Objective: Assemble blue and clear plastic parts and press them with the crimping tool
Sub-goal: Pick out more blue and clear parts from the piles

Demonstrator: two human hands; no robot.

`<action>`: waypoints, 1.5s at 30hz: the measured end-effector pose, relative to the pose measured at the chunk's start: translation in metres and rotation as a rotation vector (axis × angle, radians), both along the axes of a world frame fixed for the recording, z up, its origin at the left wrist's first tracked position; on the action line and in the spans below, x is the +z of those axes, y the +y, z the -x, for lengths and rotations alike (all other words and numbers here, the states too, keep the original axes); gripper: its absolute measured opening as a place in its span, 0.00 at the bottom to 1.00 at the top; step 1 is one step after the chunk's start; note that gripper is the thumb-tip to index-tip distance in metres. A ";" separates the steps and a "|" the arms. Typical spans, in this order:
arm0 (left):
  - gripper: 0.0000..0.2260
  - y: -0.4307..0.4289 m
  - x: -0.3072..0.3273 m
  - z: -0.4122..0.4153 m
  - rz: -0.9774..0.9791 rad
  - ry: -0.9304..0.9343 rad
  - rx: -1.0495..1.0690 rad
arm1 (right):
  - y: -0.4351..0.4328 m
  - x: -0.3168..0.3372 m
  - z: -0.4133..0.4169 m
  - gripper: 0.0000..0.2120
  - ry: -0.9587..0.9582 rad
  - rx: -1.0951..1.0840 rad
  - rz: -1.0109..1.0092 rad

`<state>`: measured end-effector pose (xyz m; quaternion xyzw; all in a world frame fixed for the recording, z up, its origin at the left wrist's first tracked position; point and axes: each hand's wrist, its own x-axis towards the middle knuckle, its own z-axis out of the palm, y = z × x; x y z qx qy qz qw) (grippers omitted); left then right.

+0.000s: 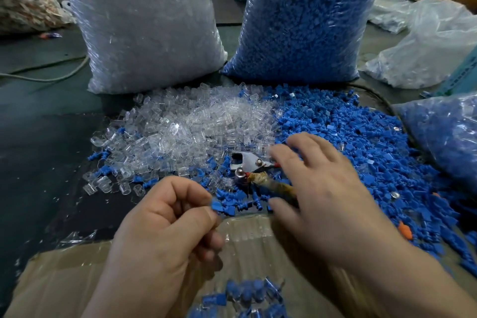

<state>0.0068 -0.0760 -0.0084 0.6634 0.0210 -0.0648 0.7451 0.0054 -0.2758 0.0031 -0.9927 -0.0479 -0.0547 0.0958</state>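
The crimping tool lies on the table, ringed by loose clear parts to its left and blue parts to its right. Its metal head points left and its handles run right and nearer. The right hand hovers over the handles with fingers spread, empty. Nearer than the tool, the left hand pinches a blue part between thumb and forefinger.
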 end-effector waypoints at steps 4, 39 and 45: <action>0.22 0.004 -0.002 -0.003 0.031 0.037 -0.016 | -0.014 -0.005 -0.008 0.35 0.161 -0.055 0.156; 0.06 0.009 -0.002 -0.005 0.025 -0.077 0.037 | -0.006 0.019 0.008 0.28 0.037 0.237 -0.177; 0.05 0.004 0.003 -0.002 0.081 -0.131 0.045 | -0.007 0.020 0.013 0.30 0.011 0.246 -0.158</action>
